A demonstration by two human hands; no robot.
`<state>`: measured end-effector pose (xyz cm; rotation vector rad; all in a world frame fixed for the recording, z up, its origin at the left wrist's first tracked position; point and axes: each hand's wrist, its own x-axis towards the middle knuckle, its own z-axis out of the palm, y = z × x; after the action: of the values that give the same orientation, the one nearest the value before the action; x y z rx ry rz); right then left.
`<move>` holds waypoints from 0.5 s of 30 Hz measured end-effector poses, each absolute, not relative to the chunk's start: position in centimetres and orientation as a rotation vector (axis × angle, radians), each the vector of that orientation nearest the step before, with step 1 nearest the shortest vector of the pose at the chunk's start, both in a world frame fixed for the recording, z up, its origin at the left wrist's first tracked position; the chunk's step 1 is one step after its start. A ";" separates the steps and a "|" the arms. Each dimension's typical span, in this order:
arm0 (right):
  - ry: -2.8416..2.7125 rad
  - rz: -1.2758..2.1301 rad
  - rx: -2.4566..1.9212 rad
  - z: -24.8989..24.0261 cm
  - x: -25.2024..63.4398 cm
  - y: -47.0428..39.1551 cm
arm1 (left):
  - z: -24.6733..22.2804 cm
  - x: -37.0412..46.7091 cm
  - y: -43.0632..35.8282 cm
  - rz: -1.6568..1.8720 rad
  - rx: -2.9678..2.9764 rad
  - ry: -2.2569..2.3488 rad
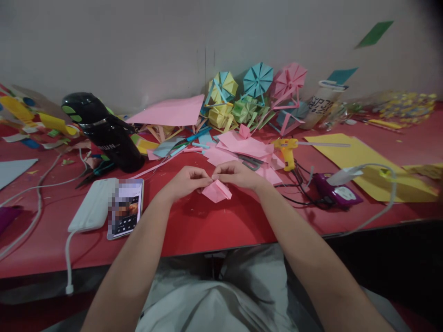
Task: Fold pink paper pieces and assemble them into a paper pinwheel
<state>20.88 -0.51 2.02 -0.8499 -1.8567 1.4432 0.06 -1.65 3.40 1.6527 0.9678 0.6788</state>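
Observation:
A small piece of folded pink paper (217,191) is held just above the red table (221,230). My left hand (191,181) pinches its far left edge, fingers closed. From the other side my right hand (232,175) grips the same paper with thumb and fingertips, close beside the left. The fingertips partly hide the paper's upper edge. Right behind my hands lies a pile of pink paper sheets (238,145), with scissors (251,162) partly under them.
Folded paper wheels (258,79) line the wall. A yellow glue gun (286,152) and a purple power strip (337,191) lie right, beside yellow paper (374,170). Left are a black bottle (104,133), a phone (128,210), a white power bank (93,205) and pliers (95,173).

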 end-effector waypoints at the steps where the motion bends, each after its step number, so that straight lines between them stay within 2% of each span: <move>1: -1.842 1.434 -0.849 1.9 20.9 -0.4 | 3.3 0.1 -1.6 0.689 1.627 0.971; 9: -1.544 1.282 -0.889 0.7 20.5 0.9 | 2.8 0.5 -1.4 1.041 1.531 0.962; 15: -1.494 1.176 -0.878 0.3 20.0 1.0 | 2.3 0.8 -1.3 1.146 1.605 1.007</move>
<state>20.00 1.01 0.32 -0.8785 -1.4936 1.1763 0.85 -1.26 2.31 1.6049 1.0068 1.1465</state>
